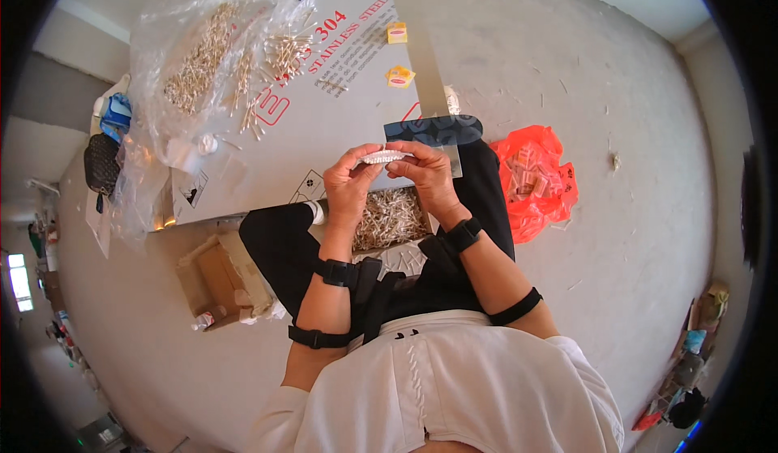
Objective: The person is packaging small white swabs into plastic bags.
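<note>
two hands, left (pixel 347 191) and right (pixel 431 181), pinch a ridged white piece (pixel 382 157), possibly bundled swabs.

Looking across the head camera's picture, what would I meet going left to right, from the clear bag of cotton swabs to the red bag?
Clear plastic bag, left hand, small white ridged item held between the hands, right hand, red plastic bag.
</note>
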{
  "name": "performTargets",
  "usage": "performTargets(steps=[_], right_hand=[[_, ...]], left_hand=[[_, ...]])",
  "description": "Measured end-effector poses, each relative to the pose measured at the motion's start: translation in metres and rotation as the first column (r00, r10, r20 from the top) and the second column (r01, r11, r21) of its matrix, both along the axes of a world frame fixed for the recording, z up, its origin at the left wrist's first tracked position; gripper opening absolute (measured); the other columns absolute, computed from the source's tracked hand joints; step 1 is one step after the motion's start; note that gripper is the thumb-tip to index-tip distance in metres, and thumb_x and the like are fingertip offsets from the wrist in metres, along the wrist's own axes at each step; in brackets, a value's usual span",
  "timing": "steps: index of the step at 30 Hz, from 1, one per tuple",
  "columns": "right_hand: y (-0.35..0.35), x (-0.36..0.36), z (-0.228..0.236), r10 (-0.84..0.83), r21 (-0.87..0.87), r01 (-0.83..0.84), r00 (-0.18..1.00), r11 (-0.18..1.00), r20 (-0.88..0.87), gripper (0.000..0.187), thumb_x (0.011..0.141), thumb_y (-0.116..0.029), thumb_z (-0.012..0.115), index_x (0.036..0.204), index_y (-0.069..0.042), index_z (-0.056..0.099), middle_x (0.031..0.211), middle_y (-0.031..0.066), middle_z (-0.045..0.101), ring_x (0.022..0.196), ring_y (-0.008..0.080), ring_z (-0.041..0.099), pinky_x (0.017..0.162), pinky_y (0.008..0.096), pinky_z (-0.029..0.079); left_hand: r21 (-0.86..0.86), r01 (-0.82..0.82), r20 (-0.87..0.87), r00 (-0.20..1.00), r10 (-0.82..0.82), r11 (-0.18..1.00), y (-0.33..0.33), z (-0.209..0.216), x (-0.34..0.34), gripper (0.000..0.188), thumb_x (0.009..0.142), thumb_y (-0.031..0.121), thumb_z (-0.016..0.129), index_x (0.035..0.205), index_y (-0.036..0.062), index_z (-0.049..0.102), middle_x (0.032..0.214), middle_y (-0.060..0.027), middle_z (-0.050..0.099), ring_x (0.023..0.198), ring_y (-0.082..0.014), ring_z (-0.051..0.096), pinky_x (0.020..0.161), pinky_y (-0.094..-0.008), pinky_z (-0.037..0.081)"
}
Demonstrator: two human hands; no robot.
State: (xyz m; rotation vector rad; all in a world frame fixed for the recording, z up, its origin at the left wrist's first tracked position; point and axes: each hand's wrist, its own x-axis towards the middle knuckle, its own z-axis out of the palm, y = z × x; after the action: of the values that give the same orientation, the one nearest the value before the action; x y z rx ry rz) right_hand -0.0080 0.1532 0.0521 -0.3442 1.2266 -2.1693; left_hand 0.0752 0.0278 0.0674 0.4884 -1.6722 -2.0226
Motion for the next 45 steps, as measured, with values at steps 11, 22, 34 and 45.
performTargets(steps=[11, 22, 34, 45], right_hand=[[0.013, 0.017, 0.059, 0.008, -0.078, -0.016, 0.995, 0.997, -0.102, 0.023, 0.086, 0.0, 0.066, 0.109, 0.001, 0.067, 0.095, 0.0076, 0.068, 0.079, 0.0128, 0.065, 0.072, 0.0266, 0.055], [0.024, 0.03, 0.088, -0.047, -0.188, 0.027, 0.994, 0.982, -0.101, 0.012, 0.088, -0.006, 0.066, 0.098, 0.0, 0.069, 0.09, 0.007, 0.069, 0.076, 0.0113, 0.063, 0.068, 0.0255, 0.053], [0.03, 0.036, 0.096, -0.007, -0.304, 0.02, 0.999, 0.952, 0.044, 0.009, 0.089, -0.009, 0.065, 0.093, -0.001, 0.068, 0.095, 0.0082, 0.069, 0.077, 0.0117, 0.062, 0.068, 0.0269, 0.053], [0.03, 0.035, 0.091, -0.037, -0.386, -0.003, 0.995, 0.922, -0.095, 0.015, 0.08, 0.006, 0.068, 0.092, -0.002, 0.065, 0.105, 0.0079, 0.065, 0.095, 0.0135, 0.06, 0.083, 0.0275, 0.05]], left_hand=[[-0.217, -0.019, -0.149, 0.989, -0.014, 0.976, 0.009, 0.059, 0.019, 0.023, 0.083, -0.005, 0.066, 0.106, -0.0011, 0.066, 0.102, -0.0106, 0.067, 0.091, -0.0168, 0.064, 0.079, -0.0303, 0.054], [-0.137, -0.03, -0.29, 0.957, -0.011, 0.99, 0.026, 0.09, 0.031, 0.006, 0.09, 0.001, 0.062, 0.095, -0.0016, 0.061, 0.103, -0.0172, 0.068, 0.097, -0.0201, 0.064, 0.088, -0.0317, 0.05], [-0.202, -0.05, -0.299, 0.954, -0.013, 0.978, 0.035, 0.105, 0.034, 0.008, 0.094, 0.006, 0.058, 0.091, -0.0009, 0.056, 0.1, -0.016, 0.069, 0.095, -0.0212, 0.064, 0.089, -0.0336, 0.049], [-0.216, 0.017, -0.332, 0.939, -0.09, 0.976, 0.041, 0.11, 0.033, 0.012, 0.083, -0.01, 0.059, 0.09, -0.0009, 0.057, 0.103, -0.0159, 0.066, 0.107, -0.0262, 0.061, 0.098, -0.038, 0.046]])
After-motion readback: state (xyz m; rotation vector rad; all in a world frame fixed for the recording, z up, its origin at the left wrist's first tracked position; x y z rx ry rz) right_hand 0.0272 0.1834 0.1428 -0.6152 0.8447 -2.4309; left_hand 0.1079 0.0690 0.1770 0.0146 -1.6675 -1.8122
